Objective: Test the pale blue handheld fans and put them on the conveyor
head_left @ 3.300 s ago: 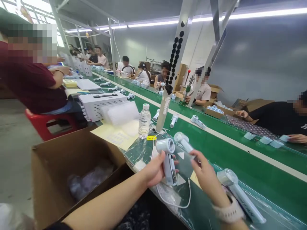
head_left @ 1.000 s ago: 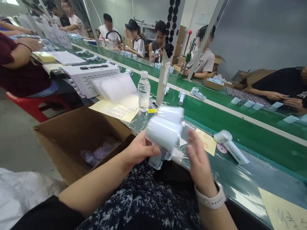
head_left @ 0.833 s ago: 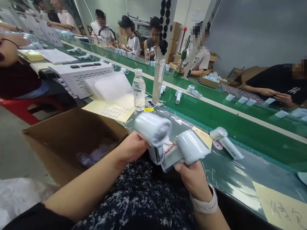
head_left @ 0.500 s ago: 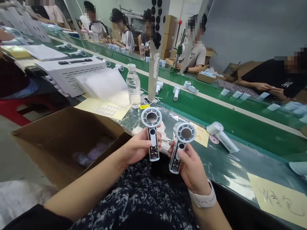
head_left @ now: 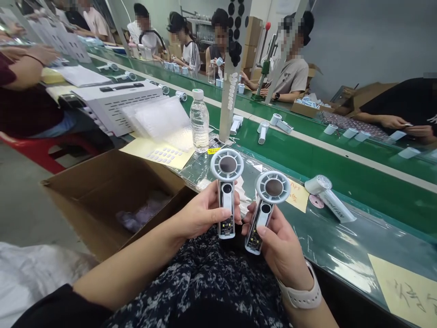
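Two pale blue handheld fans are held upright side by side above my lap, their round heads on top and circuit boards showing in the handles. My left hand [head_left: 208, 212] is closed round the handle of the left handheld fan [head_left: 226, 196], thumb across its front. Round the other handle, my right hand [head_left: 278, 234] grips the right handheld fan [head_left: 265, 208], thumb pressed on its front below the black round spot. A finished-looking handheld fan [head_left: 331, 200] with lettering lies on the bench to the right.
A water bottle [head_left: 200, 120] stands by a post [head_left: 229, 100]. An open cardboard box [head_left: 85, 196] sits at my left. More fan bodies [head_left: 262, 130] rest on the green conveyor [head_left: 307, 157]. Several co-workers sit across it; another person [head_left: 20, 86] is at the left.
The view has shifted, so the surroundings appear farther right and slightly lower. Both thumbs sit lower on the fan handles. Both hands keep hold of their fans.
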Motion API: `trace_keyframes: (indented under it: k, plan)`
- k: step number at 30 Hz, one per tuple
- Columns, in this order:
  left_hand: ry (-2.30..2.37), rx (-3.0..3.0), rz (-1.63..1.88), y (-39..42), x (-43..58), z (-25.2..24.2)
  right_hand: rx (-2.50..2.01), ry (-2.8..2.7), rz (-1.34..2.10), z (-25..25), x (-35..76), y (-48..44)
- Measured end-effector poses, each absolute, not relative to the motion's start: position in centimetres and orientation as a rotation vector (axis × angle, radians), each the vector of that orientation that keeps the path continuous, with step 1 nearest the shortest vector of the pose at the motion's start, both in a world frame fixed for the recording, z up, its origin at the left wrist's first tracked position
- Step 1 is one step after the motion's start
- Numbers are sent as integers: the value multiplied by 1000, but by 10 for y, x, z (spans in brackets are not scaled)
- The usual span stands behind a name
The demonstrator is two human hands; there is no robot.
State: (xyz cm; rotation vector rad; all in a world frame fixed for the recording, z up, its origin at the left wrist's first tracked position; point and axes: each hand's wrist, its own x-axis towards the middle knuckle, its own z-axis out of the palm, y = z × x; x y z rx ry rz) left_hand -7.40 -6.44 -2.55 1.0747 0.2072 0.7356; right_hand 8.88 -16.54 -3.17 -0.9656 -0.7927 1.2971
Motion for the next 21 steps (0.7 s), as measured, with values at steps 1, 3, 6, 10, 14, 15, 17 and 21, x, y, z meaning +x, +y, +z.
trace_keyframes:
  k: [1,3,6,10,14,15,17,21]
  plan:
    - [205,1081,723,-64,-74,-26,-968,-785,1293,-31,89,-165]
    - [208,1090,719,-63,-74,-27,-959,-769,1291,-31,88,-165]
    - [215,1076,747,-63,-73,-29,-937,-751,1291,-32,87,-165]
    - [183,1090,708,-65,-73,-32,-927,-735,1266,-33,88,-166]
    - [171,1091,696,-68,-72,-32,-918,-761,1259,-32,90,-167]
    - [176,1081,703,-68,-72,-32,-915,-770,1267,-32,90,-167]
    - [185,1047,705,-67,-70,-33,-914,-780,1275,-33,90,-168]
    - [222,987,741,-66,-66,-36,-922,-707,1220,-39,88,-166]
